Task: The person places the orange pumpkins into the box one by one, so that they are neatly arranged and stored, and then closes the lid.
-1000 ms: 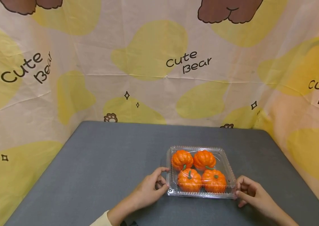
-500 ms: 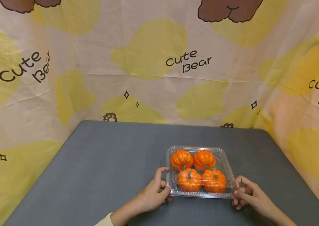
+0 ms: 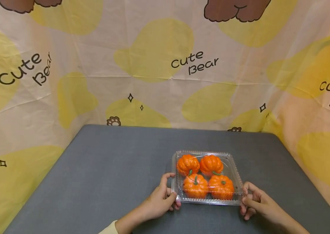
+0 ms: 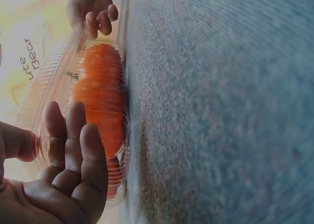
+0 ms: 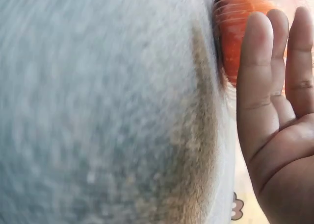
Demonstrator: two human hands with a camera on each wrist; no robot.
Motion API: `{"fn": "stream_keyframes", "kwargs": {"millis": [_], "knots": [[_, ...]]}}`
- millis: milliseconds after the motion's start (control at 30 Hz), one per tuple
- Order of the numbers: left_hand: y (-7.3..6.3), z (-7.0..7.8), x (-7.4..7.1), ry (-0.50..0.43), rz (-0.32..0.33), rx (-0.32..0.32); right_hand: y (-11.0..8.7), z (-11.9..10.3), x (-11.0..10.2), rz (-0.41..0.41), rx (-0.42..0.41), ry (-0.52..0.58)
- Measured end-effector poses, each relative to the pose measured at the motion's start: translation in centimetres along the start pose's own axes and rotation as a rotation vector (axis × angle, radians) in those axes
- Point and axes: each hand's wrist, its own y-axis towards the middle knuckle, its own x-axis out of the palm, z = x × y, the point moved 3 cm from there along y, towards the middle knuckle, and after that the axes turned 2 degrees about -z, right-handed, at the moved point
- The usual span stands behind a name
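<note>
A clear plastic clamshell container point(image 3: 231, 162) lies on the table with its lid down. Several small orange pumpkins point(image 3: 196, 186) with green stems show through it. My left hand point(image 3: 157, 202) pinches the rim at the near left, thumb on top and other fingers below. On the near right corner, my right hand point(image 3: 260, 202) holds the rim between thumb and fingers. In the left wrist view, the left thumb point(image 4: 22, 144) presses the rim while three fingers reach alongside the ribbed wall. The right wrist view shows the right fingers point(image 5: 257, 62) extended beside the container, with the thumb out of sight.
A grey cloth-covered table point(image 3: 118, 162) stretches left of and behind the container. A cream and yellow printed curtain point(image 3: 153, 65) with "Cute Bear" lettering hangs behind the table and along both sides.
Fingers of both hands have slid in beneath the container's rim at its near corners, and the left thumb has moved onto the rim. The container stays almost in place, with the pumpkins unchanged.
</note>
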Motion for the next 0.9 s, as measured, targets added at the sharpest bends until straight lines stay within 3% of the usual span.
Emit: {"fn": "stream_keyframes", "kwargs": {"millis": [700, 900], "knots": [[-0.12, -0.19, 0.1, -0.074, 0.025, -0.003, 0.2, 0.28, 0.43, 0.05, 0.044, 0.077], [-0.08, -0.2, -0.26, -0.02, 0.041, -0.001, 0.08, -0.3, 0.22, 0.068, 0.1, -0.038]]}}
